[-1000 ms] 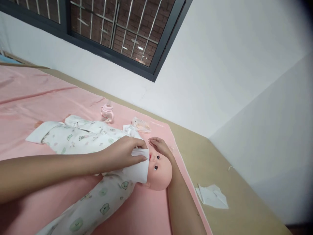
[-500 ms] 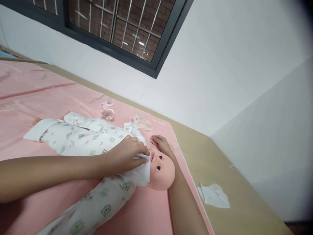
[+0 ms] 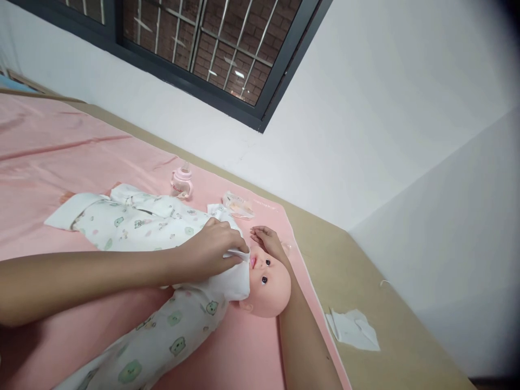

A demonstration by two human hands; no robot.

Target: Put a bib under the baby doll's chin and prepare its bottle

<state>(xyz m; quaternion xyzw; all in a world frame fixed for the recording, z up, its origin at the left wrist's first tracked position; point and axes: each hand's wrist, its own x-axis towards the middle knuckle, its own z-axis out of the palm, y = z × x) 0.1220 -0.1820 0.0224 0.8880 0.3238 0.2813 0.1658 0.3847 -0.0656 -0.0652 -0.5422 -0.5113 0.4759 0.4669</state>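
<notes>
A baby doll (image 3: 269, 287) lies on its back on a pink sheet (image 3: 244, 346), its bald head toward the right. It wears a white suit (image 3: 177, 319) printed with green animal faces. My left hand (image 3: 215, 246) reaches across its chest and pinches the edge of a white cloth (image 3: 231, 284) at its neck, just below the mouth. Whether that cloth is a collar or a separate piece, I cannot tell. My right forearm passes behind the crown, and my right hand (image 3: 266, 238) rests beyond the head, palm turned toward it, fingers loosely stretched and holding nothing.
A pink baby bottle (image 3: 181, 183) with handles stands beyond the doll's body. Near it lies a clear plastic packet (image 3: 238, 206). A folded white tissue (image 3: 354, 329) sits on the tan surface (image 3: 337, 254) at right. A wall and a barred window (image 3: 203, 49) rise behind.
The view has shifted slightly. The cloth edge at the doll's neck sits a little lower, so more of the mouth and ear shows. Both hands stay nearly in place.
</notes>
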